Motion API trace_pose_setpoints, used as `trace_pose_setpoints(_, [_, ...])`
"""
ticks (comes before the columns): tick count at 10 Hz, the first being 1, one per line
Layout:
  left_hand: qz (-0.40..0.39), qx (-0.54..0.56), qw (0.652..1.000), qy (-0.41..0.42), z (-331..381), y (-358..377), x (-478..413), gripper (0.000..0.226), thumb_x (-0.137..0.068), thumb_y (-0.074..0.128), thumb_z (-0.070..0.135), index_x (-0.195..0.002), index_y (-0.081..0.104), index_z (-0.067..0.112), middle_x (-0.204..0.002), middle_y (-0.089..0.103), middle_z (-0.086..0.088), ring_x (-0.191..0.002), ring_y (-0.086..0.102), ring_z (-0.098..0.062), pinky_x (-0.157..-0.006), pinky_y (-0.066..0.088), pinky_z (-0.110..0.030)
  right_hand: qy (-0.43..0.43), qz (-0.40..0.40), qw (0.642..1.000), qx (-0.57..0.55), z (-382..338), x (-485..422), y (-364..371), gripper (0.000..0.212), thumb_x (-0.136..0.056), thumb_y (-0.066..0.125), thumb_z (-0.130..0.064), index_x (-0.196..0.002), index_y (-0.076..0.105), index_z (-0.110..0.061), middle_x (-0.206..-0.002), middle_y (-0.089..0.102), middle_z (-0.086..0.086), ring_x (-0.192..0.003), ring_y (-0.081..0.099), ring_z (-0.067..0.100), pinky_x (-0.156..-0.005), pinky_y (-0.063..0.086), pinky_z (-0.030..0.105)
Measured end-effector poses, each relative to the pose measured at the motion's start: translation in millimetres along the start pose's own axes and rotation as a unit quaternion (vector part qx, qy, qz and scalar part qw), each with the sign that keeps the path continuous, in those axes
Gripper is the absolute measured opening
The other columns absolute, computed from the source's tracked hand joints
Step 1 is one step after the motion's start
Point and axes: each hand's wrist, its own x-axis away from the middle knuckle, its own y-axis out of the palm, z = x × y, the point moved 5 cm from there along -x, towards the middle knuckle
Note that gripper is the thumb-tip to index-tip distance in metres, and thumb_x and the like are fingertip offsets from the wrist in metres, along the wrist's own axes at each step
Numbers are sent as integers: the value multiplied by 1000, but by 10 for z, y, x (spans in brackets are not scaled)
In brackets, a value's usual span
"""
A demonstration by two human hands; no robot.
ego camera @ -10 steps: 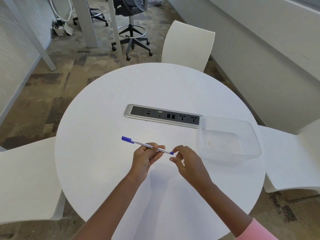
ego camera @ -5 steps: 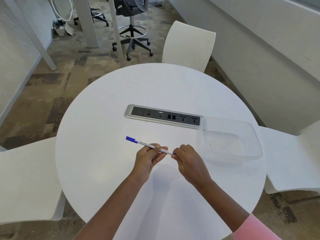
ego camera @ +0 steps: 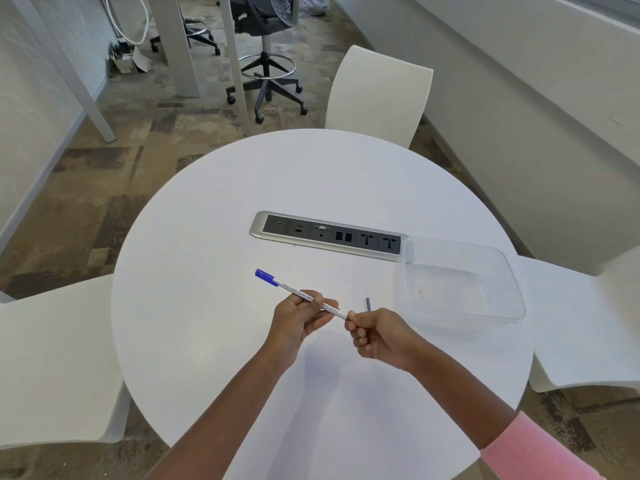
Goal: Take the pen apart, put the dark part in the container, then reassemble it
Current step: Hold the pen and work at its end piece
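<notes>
Just right of right hand (ego camera: 379, 337): container (ego camera: 512, 275), near; fingers clenched round dark part (ego camera: 368, 304), upright; left hand (ego camera: 299, 318) pinching pen (ego camera: 291, 287), axis slanting up-left

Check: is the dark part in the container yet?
No, the right hand holds the dark part up, outside the container.

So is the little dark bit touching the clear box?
Apart. The head view shows the dark bit sticking up from the right hand, with bare table between it and the clear box.
</notes>
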Motion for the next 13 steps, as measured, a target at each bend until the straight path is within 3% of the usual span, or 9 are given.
trace_pose_setpoints(1, [7,-2,1000,0,-11,-18,-1,11,-90,52,3,-79,55,4,-69,73,-6,-66,71,-14,-60,56,-17,20,-16,999,-44,42,1,32,36,-94,41,-17,-61,53,-11,-46,43,-5,-42,37,7,-40,34,14])
trace_pose_setpoints(2, [23,16,1000,1,-20,-45,-8,9,-89,54,3,-80,57,4,-70,74,-7,-68,71,-15,-61,56,-18,-99,71,981,151,-39,14,31,35,-96,39,-21,-66,55,-13,-54,49,-1,-49,44,11,-48,37,18])
trace_pose_setpoints(4, [38,39,999,-2,-1,-50,-4,8,-89,53,3,-84,58,3,-70,74,-9,-68,72,-17,-61,57,-19,-376,253,712,536,-88,132,89,15,-87,52,-26,-87,57,-11,-71,58,3,-68,52,22,-60,30,15])
trace_pose_setpoints(5, [36,35,999,-4,-5,-31,6,8,-89,53,3,-84,59,3,-70,74,-9,-67,72,-17,-60,57,-19,-444,300,591,603,-134,170,116,23,-83,45,-26,-68,56,-11,-60,54,2,-53,48,20,-57,30,23])
trace_pose_setpoints(6, [34,49,998,-7,-17,-7,11,10,-90,52,4,-82,58,3,-69,74,-9,-66,72,-17,-59,56,-18,-472,309,557,609,-190,208,127,26,-82,45,-24,-63,57,-10,-56,52,2,-56,40,15,-55,29,25])
trace_pose_setpoints(8, [21,39,999,-3,-4,32,11,10,-90,52,4,-81,57,4,-70,74,-8,-67,72,-16,-61,57,-18,-382,233,743,499,-219,184,88,31,-87,46,-23,-72,63,-2,-62,50,7,-64,43,20,-55,27,23])
trace_pose_setpoints(10, [7,19,1000,1,18,40,-1,12,-90,52,4,-79,56,5,-69,74,-7,-66,71,-14,-59,56,-18,-239,162,910,299,-199,126,-2,37,-89,53,-15,-51,55,-16,-48,45,-3,-49,39,12,-52,29,24])
trace_pose_setpoints(12, [2,2,1000,11,21,42,9,12,-89,52,5,-79,56,6,-70,74,-6,-67,71,-15,-60,56,-18,9,18,1000,-14,-21,33,0,40,-92,45,-19,-53,51,-13,-42,37,-6,-37,32,6,-38,27,14])
trace_pose_setpoints(13, [4,-4,1000,11,12,34,4,12,-89,52,4,-79,56,5,-70,74,-6,-67,71,-15,-61,56,-18,67,-49,987,-138,25,42,60,39,-93,40,-21,-55,49,-12,-41,38,-6,-35,35,6,-33,29,13])
